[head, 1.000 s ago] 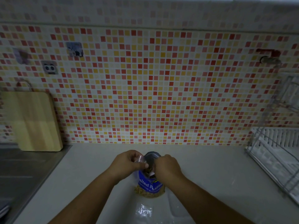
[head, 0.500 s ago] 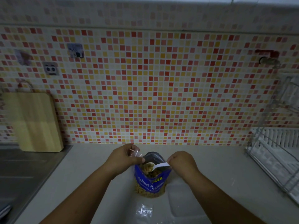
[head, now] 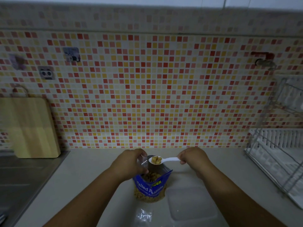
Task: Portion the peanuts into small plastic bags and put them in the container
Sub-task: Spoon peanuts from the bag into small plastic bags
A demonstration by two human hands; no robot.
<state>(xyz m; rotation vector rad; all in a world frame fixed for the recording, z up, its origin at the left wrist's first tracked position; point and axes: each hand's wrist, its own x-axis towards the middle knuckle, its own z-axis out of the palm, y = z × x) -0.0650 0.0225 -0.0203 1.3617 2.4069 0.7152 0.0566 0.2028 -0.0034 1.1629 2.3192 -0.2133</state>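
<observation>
A blue salted-peanuts pouch stands open on the counter, nuts visible inside. My left hand pinches a small clear plastic bag at the pouch's back left rim. My right hand holds a white plastic spoon level above the pouch, its bowl loaded with peanuts and right beside the small bag. A clear rectangular container lies just right of the pouch, near me. More clear small bags lie flat in front of the pouch.
A wooden cutting board leans on the mosaic wall at left, beside a steel sink surround. A white wire dish rack fills the right side. Pale counter spreads around the pouch.
My right hand has pulled the spoon out of the pouch and raised it, loaded with peanuts, to the level of the small bag. The left hand stays at the pouch's rim.
</observation>
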